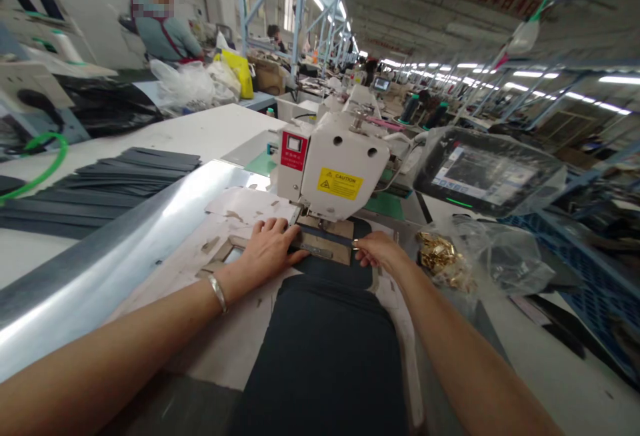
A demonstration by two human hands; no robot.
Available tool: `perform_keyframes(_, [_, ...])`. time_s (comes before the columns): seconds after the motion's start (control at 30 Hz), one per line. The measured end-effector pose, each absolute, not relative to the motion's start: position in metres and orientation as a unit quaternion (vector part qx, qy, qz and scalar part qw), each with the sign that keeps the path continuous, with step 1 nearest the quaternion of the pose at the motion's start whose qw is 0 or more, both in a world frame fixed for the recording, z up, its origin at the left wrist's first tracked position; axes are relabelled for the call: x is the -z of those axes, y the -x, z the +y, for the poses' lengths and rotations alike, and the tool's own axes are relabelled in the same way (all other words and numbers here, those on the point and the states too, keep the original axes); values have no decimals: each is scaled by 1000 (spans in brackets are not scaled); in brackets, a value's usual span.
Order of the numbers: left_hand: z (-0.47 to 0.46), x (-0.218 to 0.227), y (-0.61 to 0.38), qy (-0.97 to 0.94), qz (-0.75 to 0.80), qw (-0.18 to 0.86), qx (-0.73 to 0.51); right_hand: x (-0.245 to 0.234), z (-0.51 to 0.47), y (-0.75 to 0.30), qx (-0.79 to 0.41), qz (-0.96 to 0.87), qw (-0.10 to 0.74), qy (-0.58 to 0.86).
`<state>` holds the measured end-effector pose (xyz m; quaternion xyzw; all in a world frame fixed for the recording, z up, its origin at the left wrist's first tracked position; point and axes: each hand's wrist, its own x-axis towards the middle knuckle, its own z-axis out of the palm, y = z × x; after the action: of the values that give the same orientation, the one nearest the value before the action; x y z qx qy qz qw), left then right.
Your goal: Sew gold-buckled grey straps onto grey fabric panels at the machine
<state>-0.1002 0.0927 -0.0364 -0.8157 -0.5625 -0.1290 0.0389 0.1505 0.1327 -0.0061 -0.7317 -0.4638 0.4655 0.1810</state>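
A dark strap strip [325, 235] lies across the clamp plate [320, 249] under the head of a white industrial sewing machine [345, 156]. My left hand [270, 246] rests palm down on the papered work surface, fingers apart, its index fingertip at the strip's left end. At the other end, my right hand [380, 253] is closed in a pinch on the strip, where a small gold-coloured metal bit shows at the fingertips. Below the clamp, a large dark fabric or leather piece [330, 349] extends toward me. The needle area is partly hidden by the machine head.
Many dark strips [125, 176] are stacked on the left table. Gold metal fittings [440, 256] lie in a clear plastic bag at right, below a plastic-wrapped control screen [485, 169]. A blue crate [585, 283] stands far right. Another person [165, 29] sits at back left.
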Motion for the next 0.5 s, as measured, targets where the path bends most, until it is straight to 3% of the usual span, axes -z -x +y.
perform_keyframes(0.5, [104, 37, 155, 796, -589, 28, 137, 9, 149, -94, -483, -484, 182, 707])
